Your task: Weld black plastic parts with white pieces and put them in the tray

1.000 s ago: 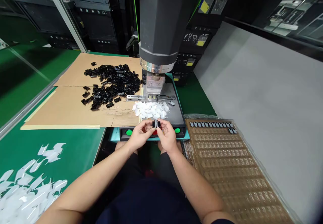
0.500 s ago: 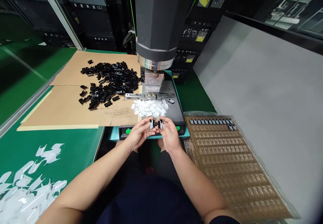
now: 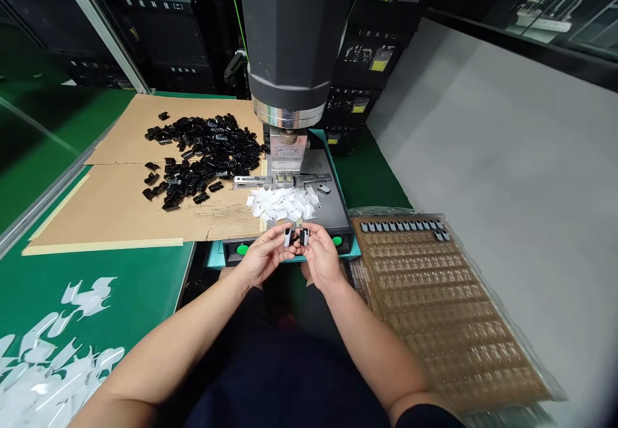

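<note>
Grey-and-black pieces: one (image 3: 288,237) pinched in the left hand (image 3: 259,259), its mate (image 3: 304,237) in the right hand (image 3: 324,258).
Grip: narrow on both sides, fingertips closed round each piece.
Relation: pieces side by side, a slight gap between, long axes roughly parallel and pointing away from the body.
Press base (image 3: 335,212): just beyond the hands, with white tabs (image 3: 282,204) and a loose grey piece (image 3: 324,188) on it.
Clear brown tray (image 3: 410,325): to the right, nearer the right hand; filled pockets at its far end.
Black parts (image 3: 207,151): heaped on cardboard (image 3: 111,209), beyond the left hand.
</note>
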A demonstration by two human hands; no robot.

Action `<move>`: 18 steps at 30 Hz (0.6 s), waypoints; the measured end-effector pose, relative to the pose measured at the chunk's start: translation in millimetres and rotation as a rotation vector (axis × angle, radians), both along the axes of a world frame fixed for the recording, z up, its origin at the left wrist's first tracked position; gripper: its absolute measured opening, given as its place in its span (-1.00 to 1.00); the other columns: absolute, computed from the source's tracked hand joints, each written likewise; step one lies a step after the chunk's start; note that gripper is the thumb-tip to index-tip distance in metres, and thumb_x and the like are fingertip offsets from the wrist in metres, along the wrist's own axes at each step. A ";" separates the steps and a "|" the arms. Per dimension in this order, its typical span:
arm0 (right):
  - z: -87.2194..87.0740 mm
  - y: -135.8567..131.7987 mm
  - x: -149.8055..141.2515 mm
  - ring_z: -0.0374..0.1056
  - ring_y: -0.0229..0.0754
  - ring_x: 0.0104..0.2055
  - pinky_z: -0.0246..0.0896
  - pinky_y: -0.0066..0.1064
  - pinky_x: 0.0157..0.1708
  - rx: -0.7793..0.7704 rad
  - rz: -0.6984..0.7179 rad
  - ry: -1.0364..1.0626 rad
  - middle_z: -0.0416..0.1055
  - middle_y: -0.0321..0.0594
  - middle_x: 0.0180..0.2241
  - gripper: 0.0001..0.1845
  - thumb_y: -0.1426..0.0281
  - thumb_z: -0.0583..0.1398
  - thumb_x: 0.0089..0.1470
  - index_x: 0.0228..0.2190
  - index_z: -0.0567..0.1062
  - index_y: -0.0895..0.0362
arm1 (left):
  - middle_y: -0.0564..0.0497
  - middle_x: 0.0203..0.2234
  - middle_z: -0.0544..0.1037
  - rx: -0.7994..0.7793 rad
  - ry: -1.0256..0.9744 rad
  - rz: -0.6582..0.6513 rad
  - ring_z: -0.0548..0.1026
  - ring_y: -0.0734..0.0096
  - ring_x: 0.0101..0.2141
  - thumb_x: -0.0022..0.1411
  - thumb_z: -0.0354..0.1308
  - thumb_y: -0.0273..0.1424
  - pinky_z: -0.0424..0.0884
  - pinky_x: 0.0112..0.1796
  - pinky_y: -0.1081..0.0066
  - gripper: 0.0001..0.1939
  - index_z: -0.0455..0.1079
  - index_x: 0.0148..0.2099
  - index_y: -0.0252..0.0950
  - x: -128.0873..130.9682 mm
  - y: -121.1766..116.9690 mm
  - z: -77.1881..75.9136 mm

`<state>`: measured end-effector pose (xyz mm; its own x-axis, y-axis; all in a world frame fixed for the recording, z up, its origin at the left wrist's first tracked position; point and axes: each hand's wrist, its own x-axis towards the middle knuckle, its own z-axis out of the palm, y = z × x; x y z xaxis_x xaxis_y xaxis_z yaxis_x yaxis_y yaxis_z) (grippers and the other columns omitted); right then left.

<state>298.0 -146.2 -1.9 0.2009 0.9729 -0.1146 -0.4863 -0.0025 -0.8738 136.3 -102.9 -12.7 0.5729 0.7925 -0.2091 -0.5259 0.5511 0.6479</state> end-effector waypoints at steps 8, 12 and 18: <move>-3.2 -1.2 1.0 0.51 -0.23 -0.32 0.53 -0.34 -0.34 0.026 -0.001 -0.092 0.57 -0.23 -0.11 -0.64 0.22 0.35 0.18 -0.03 0.44 0.00 | -0.14 -0.10 0.67 0.018 0.009 -0.009 0.69 0.32 -0.24 0.29 0.42 -0.36 0.67 -0.21 0.39 -0.53 0.51 0.21 -0.26 1.0 -1.1 -3.2; -7.1 -1.9 2.2 0.52 -0.23 -0.35 0.53 -0.35 -0.38 0.048 -0.033 -0.126 0.58 -0.27 -0.11 -0.67 0.18 0.33 0.21 -0.09 0.36 -0.04 | -0.12 -0.19 0.68 0.008 0.011 0.001 0.69 0.32 -0.26 0.28 0.43 -0.37 0.67 -0.22 0.40 -0.54 0.52 0.20 -0.27 0.7 -1.3 -6.2; -9.5 -3.1 2.5 0.52 -0.21 -0.33 0.53 -0.34 -0.40 0.081 -0.043 -0.186 0.57 -0.30 -0.14 -0.62 0.13 0.36 0.19 -0.17 0.29 -0.03 | -0.09 -0.27 0.66 0.022 0.022 -0.019 0.69 0.31 -0.26 0.29 0.42 -0.37 0.68 -0.22 0.39 -0.52 0.50 0.23 -0.29 0.9 -2.2 -5.5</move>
